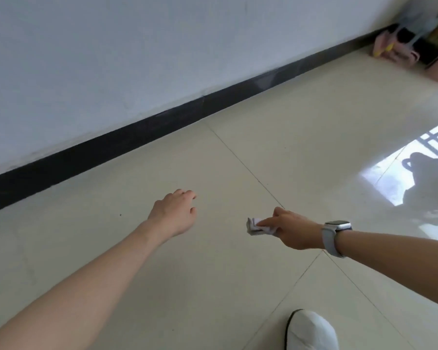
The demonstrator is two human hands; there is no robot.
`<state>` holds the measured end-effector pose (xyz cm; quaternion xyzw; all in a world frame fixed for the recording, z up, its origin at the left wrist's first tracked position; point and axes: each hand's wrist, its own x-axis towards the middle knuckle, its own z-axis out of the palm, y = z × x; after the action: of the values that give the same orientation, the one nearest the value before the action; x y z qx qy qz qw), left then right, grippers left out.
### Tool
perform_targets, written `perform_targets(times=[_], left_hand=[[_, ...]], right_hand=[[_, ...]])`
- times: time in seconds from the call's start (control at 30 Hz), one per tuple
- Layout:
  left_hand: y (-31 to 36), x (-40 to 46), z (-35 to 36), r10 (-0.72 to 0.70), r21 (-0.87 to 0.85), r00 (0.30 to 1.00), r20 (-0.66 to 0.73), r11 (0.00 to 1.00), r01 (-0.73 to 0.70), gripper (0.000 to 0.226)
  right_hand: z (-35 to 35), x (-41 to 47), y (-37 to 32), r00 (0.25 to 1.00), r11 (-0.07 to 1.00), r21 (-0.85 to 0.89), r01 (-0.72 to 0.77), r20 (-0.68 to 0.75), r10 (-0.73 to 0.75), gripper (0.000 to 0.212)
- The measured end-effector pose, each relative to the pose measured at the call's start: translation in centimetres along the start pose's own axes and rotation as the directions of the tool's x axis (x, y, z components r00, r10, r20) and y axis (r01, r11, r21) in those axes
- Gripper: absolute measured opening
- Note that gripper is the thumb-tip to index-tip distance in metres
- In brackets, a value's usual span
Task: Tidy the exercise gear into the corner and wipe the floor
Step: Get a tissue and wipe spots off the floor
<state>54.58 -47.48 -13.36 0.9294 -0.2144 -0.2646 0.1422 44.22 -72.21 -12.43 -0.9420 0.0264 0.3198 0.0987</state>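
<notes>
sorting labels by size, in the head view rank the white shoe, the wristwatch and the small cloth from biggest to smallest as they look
1. white shoe, though nearest the camera and cut off by the frame
2. wristwatch, band included
3. small cloth, partly hidden under the right hand, so its place below the watch is unsure

Right hand (292, 229) with a wristwatch (335, 237) pinching a small white cloth (257, 226) low over the cream tiled floor (213, 274), left hand (175, 213) stretched out with fingers loose, white shoe (310, 332) at bottom, pink gear (392, 50) blurred in far corner by black skirting (137, 132)
</notes>
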Motion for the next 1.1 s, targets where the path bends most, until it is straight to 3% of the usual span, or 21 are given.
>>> perform_targets(times=[0.13, 0.2, 0.27, 0.3, 0.4, 0.47, 0.53, 0.6, 0.7, 0.77, 0.9, 0.97, 1.03, 1.1], left_hand=[[5.2, 3.9, 5.2, -0.022, -0.083, 0.998, 0.063, 0.996, 0.027, 0.046], [7.5, 5.3, 8.6, -0.056, -0.132, 0.995, 0.086, 0.989, 0.067, 0.05], [9.3, 6.3, 11.9, -0.163, -0.178, 0.983, 0.085, 0.968, 0.176, 0.055], [9.9, 6.6, 13.1, -0.24, -0.194, 0.968, 0.067, 0.949, 0.249, 0.056], [10.1, 7.2, 15.4, -0.409, -0.174, 0.912, -0.031, 0.901, 0.398, 0.053], [9.2, 7.1, 15.9, -0.447, -0.121, 0.893, -0.059, 0.891, 0.438, 0.052], [8.2, 7.1, 16.1, -0.452, -0.06, 0.89, -0.054, 0.891, 0.449, 0.055], [7.7, 7.1, 16.2, -0.443, 0.008, 0.895, -0.056, 0.896, 0.444, 0.061], [7.9, 7.1, 16.4, -0.438, 0.03, 0.895, -0.088, 0.897, 0.441, 0.064], [7.9, 7.2, 16.1, -0.446, 0.026, 0.891, -0.086, 0.893, 0.45, 0.064], [6.2, 7.1, 15.3, -0.389, -0.006, 0.918, -0.07, 0.921, 0.39, 0.057], [5.1, 7.2, 14.9, -0.34, -0.077, 0.937, -0.082, 0.939, 0.334, 0.053], [4.4, 6.8, 14.7, -0.369, -0.09, 0.925, -0.085, 0.928, 0.362, 0.051], [4.2, 5.8, 14.7, -0.455, -0.024, 0.887, -0.074, 0.89, 0.455, 0.059]], right_hand=[[2.4, 1.1, 7.1, 0.968, 0.958, 0.274, -0.081, -0.206, 0.141, 0.039], [4.4, 2.4, 9.6, 0.886, 0.871, 0.464, -0.16, -0.322, 0.335, 0.039], [7.0, 3.8, 9.4, 0.798, 0.806, 0.548, -0.224, -0.371, 0.474, 0.043], [8.4, 4.5, 8.6, 0.801, 0.843, 0.5, -0.201, -0.411, 0.435, 0.045], [12.4, 6.0, 5.5, 0.891, 0.983, 0.177, 0.053, -0.453, 0.034, 0.062], [13.4, 6.8, 6.2, 0.861, 0.975, -0.008, 0.221, -0.468, -0.199, 0.071], [12.2, 7.4, 9.1, 0.837, 0.968, -0.076, 0.24, -0.489, -0.246, 0.063], [10.7, 8.1, 13.4, 0.861, 0.997, 0.02, 0.074, -0.506, -0.054, 0.062], [8.0, 9.2, 19.7, 0.792, 0.926, 0.28, -0.254, -0.49, 0.365, 0.058], [6.6, 10.2, 20.9, 0.772, 0.889, 0.326, -0.322, -0.453, 0.446, 0.056], [5.0, 14.2, 18.4, 0.782, 0.888, 0.359, -0.289, -0.446, 0.435, 0.065], [4.1, 16.0, 15.7, 0.84, 0.931, 0.312, -0.189, -0.44, 0.317, 0.062], [4.6, 15.7, 12.4, 0.902, 0.983, 0.185, 0.016, -0.428, 0.066, 0.06], [7.8, 12.8, 9.2, 0.871, 0.954, 0.011, 0.3, -0.412, -0.269, 0.066]])
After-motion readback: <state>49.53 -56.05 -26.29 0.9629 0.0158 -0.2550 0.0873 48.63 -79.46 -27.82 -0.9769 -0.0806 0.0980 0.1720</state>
